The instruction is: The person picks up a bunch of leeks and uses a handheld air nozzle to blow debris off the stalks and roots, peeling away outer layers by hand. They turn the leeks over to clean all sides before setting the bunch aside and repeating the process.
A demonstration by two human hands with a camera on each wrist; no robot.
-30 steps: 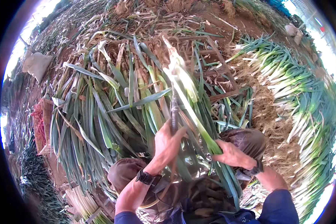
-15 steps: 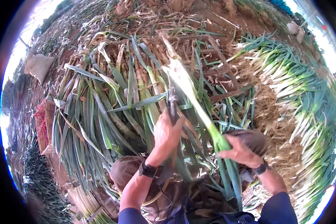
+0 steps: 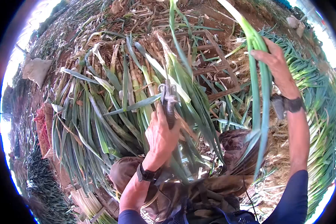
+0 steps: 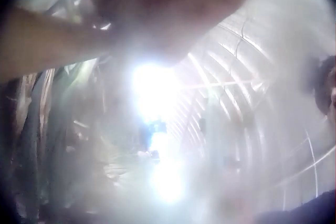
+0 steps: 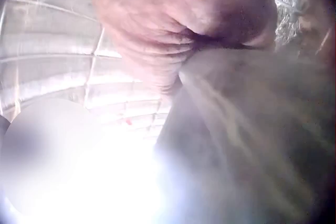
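Note:
In the head view my left hand grips a dark-handled air gun with a metal fitting at its front, over the pile of uncleaned green onions. My right hand, reaching out at the upper right, holds a long green onion by its leaf base. Its pale shaft runs up past the top of the frame, and its leaves hang down toward the right knee. Blurred leaves fill the right side of the right wrist view, below the palm. Glare washes out the left wrist view.
Rows of cleaned green onions line the right side. A wooden frame lies ahead among scraps. At the left stand a basket with red strings and a pale sack. A tied bundle of stalks lies at lower left.
My right hand has carried the green onion from above the right knee up and out to the far right. A loose green leaf now hangs near the top centre. The left hand stays nearly in place.

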